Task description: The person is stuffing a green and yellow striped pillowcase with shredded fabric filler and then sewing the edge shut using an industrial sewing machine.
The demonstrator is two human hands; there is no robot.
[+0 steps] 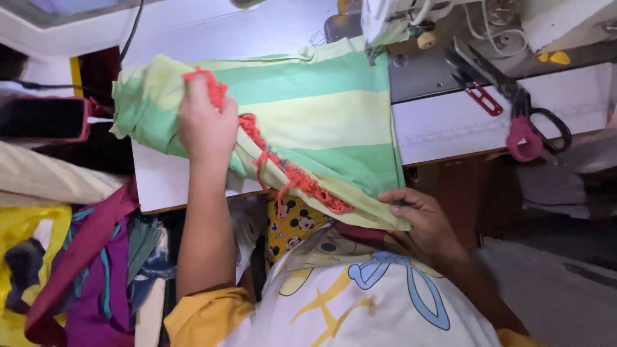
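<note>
Left hand (207, 122) grips red-fringed striped fabric (315, 122); right hand (421, 215) pinches its corner.

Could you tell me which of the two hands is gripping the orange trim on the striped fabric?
The left hand grips the orange crocheted trim on the green-and-yellow striped fabric; the right hand only holds the fabric's lower corner.

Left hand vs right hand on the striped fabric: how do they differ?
The left hand sits far up on the green-and-yellow striped fabric, on the bunched end, gripping it with the red-orange trim; the right hand is at the near hem, by the table edge. The left hand's fingers are curled closed; the right hand's fingers lie flatter. Both touch the same fabric.
</note>
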